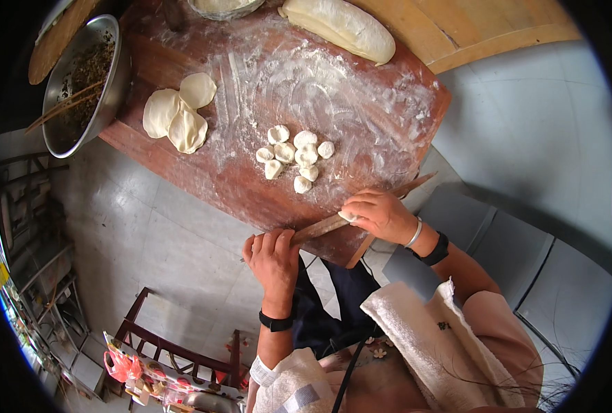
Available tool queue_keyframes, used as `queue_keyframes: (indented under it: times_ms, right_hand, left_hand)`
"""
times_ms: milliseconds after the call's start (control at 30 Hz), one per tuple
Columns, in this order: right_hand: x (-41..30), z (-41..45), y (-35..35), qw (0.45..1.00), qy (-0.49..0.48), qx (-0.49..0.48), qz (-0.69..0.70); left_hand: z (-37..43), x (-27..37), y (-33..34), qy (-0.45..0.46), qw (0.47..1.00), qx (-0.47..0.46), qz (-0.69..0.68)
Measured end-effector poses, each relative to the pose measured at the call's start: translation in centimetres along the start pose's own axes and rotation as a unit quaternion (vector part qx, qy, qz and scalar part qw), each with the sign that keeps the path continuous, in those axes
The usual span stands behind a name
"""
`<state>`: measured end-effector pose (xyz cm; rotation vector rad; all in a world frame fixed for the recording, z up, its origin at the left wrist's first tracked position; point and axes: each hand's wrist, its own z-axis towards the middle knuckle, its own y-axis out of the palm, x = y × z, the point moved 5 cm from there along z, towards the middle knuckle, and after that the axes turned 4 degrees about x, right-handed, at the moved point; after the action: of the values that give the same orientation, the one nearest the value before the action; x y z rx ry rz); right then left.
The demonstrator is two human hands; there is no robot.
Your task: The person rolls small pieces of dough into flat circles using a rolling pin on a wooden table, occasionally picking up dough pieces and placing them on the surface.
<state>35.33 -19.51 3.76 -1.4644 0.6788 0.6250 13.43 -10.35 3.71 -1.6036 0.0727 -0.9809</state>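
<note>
A long wooden rolling pin [320,227] lies slantwise over the near edge of a floured red-brown wooden table [182,178]. My left hand [274,258] grips its left end, fingers curled over it. My right hand [380,214] is at the pin farther right, with a small piece of dough [348,216] between its fingertips, against the pin. Beyond the hands sit several small dough pieces [306,155], dusted with flour. Thin round dough wrappers [187,129] overlap on the left part of the table. A thick log of dough [342,28] rests at the far edge.
At the left stands a metal bowl [122,77] of chopped filling with chopsticks [65,107] in it. A flour bowl [226,11] is at the far edge. Grey seats or boxes [507,268] stand at the right; a dark red wooden chair [182,351] is at lower left.
</note>
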Motion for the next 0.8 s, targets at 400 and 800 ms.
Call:
queue_keyframes:
  times_ms: [400, 800]
  right_hand:
    - [3.9, 2.6, -6.6, 0.942, 0.151, 0.26, -0.148]
    - [2.3, -0.1, 0.5, 0.936, 0.144, 0.0, -0.322]
  left_hand:
    - [-2.7, -0.4, -0.1, -0.015, 0.999, 0.04, 0.011]
    - [-3.9, -0.2, 0.9, -0.027, 0.998, 0.053, 0.006]
